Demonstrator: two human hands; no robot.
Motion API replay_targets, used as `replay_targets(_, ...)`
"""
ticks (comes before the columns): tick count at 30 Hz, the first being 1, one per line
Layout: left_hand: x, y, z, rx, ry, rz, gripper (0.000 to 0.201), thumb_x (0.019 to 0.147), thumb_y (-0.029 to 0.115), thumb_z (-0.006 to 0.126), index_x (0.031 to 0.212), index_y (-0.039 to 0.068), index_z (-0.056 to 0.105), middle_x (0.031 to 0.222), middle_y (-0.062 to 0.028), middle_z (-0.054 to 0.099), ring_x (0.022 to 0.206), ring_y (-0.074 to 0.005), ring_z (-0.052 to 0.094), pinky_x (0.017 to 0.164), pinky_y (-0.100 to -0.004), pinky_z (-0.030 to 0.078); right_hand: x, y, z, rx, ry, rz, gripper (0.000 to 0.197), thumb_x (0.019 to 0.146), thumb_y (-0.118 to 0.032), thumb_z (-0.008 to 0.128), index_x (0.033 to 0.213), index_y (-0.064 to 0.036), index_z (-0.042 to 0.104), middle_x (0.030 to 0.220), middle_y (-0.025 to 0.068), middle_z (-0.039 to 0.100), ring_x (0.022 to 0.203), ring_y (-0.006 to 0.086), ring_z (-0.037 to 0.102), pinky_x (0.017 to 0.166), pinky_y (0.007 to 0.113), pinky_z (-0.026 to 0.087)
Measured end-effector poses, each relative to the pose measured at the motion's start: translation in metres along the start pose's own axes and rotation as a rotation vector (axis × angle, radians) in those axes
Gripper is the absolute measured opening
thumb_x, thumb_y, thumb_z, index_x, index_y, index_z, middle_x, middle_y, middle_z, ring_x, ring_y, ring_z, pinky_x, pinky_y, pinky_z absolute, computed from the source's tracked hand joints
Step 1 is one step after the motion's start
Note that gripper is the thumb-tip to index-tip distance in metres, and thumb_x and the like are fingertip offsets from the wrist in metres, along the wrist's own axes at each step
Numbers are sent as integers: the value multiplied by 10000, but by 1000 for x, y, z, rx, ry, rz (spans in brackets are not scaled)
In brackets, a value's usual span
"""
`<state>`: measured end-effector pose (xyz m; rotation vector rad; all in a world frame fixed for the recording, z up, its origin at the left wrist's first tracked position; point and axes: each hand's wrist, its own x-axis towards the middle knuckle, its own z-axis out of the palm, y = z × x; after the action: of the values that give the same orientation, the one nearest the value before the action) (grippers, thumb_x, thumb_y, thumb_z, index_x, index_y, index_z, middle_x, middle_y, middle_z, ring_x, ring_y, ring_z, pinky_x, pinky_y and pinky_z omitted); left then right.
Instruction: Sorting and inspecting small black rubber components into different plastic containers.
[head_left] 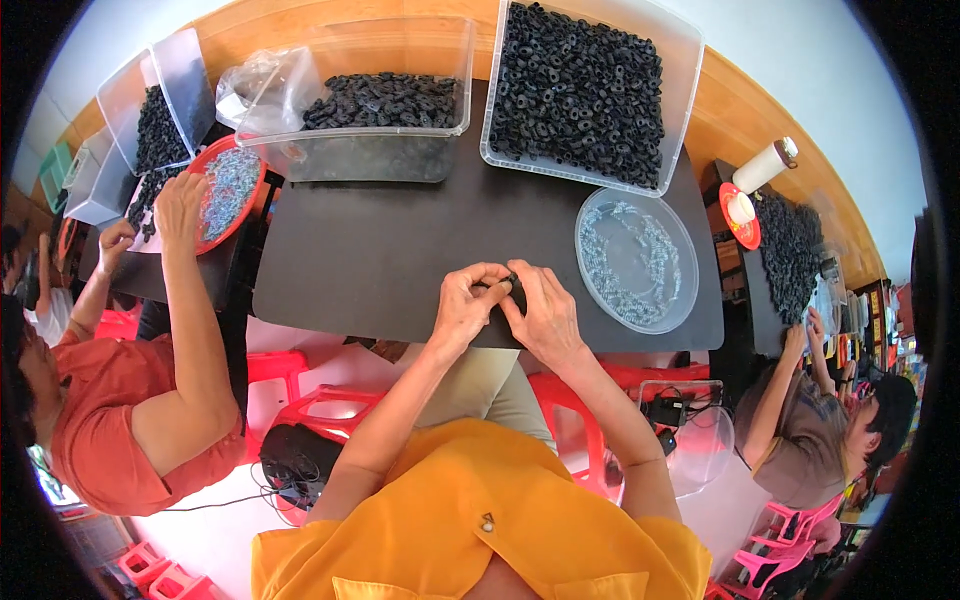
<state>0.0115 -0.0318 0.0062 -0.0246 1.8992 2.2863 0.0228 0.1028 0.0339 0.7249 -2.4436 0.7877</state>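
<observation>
Over the near edge of the dark table, my left hand and my right hand meet with their fingertips together. Between them is a small black part, mostly covered by the fingers; its exact kind does not show. Both hands are closed on it, thumbs and forefingers pinching from either side. To the right of my right hand lies a round clear lid-like tray with many small silvery, translucent pieces spread in a ring.
Behind stand a clear bin of black parts with a plastic bag, and a larger bin of black ring-like pieces. Co-workers sit at left and right, handling parts. A red basin holds small pieces.
</observation>
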Motion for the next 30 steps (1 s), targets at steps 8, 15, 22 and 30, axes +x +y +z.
replay_targets(8,-1,3,-4,-82,-30,-9,135,789,51,631,905,-18,628,679,18,573,527,-30,438,412,-186,321,6,-3,-8,-233,-108,31,382,683,-119,700,999,1,522,851,111,537,745,272,563,617,347,486)
replay_targets(15,0,3,-5,-19,-21,-28,179,806,74,627,954,-26,631,685,-1,583,515,-37,449,413,-194,329,9,4,-9,-318,-225,-16,280,690,-199,706,817,-31,521,771,92,510,700,245,561,571,335,482)
replay_targets(22,3,3,-7,60,-91,-36,172,821,60,602,939,-57,647,733,-56,598,467,-80,479,422,-224,373,7,9,-12,-281,-186,25,253,691,-185,700,782,-29,522,744,106,509,693,265,563,561,358,481)
replay_targets(30,2,0,-7,95,-77,-8,146,807,35,607,885,-80,651,726,-66,571,472,-89,482,433,-237,385,4,9,-7,-233,-187,7,216,682,-133,683,782,-21,527,733,111,518,671,276,565,537,370,475)
